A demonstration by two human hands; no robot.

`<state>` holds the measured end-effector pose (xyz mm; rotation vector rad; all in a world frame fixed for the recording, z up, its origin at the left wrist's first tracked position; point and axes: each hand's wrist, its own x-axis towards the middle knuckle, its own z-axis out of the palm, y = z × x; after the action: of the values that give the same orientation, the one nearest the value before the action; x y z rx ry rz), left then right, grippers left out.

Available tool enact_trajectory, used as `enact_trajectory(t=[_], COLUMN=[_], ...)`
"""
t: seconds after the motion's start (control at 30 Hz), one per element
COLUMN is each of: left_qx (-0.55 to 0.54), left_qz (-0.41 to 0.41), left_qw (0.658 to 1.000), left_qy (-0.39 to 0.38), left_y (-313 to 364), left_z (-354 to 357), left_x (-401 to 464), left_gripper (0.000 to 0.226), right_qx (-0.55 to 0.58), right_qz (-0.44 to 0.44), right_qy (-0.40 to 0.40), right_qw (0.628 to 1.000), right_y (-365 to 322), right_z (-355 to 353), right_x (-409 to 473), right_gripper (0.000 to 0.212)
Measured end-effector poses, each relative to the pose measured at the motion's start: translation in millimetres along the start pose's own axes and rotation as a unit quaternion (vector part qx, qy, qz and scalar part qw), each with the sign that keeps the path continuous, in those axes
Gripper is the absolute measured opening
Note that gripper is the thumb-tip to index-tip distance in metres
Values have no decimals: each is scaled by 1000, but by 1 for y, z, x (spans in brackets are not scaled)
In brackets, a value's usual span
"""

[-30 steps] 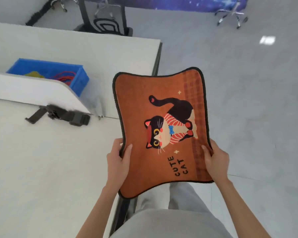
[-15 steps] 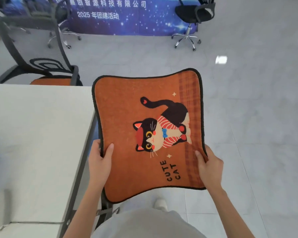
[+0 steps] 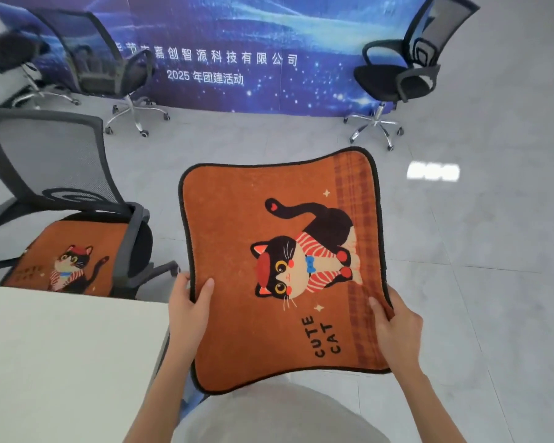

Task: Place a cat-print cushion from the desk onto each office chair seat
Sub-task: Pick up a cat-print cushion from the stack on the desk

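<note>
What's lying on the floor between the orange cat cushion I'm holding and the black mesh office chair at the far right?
Nothing: the head view shows only bare grey floor tiles between the held orange cat-print cushion and the black mesh office chair.

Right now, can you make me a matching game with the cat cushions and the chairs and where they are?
Things:
1. held cushion
2. second cushion
3. black chair
4. white desk

Places or states:
A. lying on the near chair's seat
B. seat bare, by the blue banner
C. gripped at its sides by the left hand and right hand
D. bottom left, nearest the person

Pairs: 1-C, 2-A, 3-B, 4-D
</note>
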<state>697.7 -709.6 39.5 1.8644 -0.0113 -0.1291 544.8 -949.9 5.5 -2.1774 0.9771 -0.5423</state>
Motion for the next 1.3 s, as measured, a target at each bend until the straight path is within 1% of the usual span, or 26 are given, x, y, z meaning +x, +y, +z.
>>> enact_trajectory(t=[0.17,0.33,0.47,0.53,0.6,0.67,0.7,0.77,0.9,1.0,1.1,1.2,1.3], left_qx=[19,12,-7,-22,-25,-42,-46,-55,-66,-74,-83,-72,-74], left_qz=[-6,-16,-46,-67,-82,-92,-90,-103,-112,-118,-126,-123,-131], left_qw=[1000,1000,996,990,982,970,967,951,922,906,899,894,880], left_qy=[-10,19,75,119,167,219,233,287,365,399,412,426,451], left_y=[38,52,61,70,79,85,89,86,73,60,54,57,57], left_z=[39,78,105,110,110,103,100,87,58,31,-6,-44,-84], left_x=[116,234,329,367,404,437,446,477,553,620,693,758,813], left_gripper=[13,14,15,15,10,7,10,16,16,17,16,4,7], right_qx=[8,21,21,23,27,23,23,30,41,42,41,53,52], right_qz=[10,0,-45,-77,-117,-156,-175,-211,-272,-305,-323,-354,-358], right_qy=[0,-16,-79,-119,-163,-208,-212,-242,-284,-294,-307,-305,-321], right_qw=[1000,1000,996,990,979,965,961,947,919,905,894,883,875], right_y=[-36,-63,-104,-134,-171,-207,-221,-255,-323,-371,-431,-492,-548], right_z=[40,103,161,187,216,252,262,301,392,465,531,583,635], right_x=[114,239,358,409,460,501,513,544,593,622,646,667,683], right_gripper=[30,32,32,33,33,33,33,32,30,29,30,29,30])
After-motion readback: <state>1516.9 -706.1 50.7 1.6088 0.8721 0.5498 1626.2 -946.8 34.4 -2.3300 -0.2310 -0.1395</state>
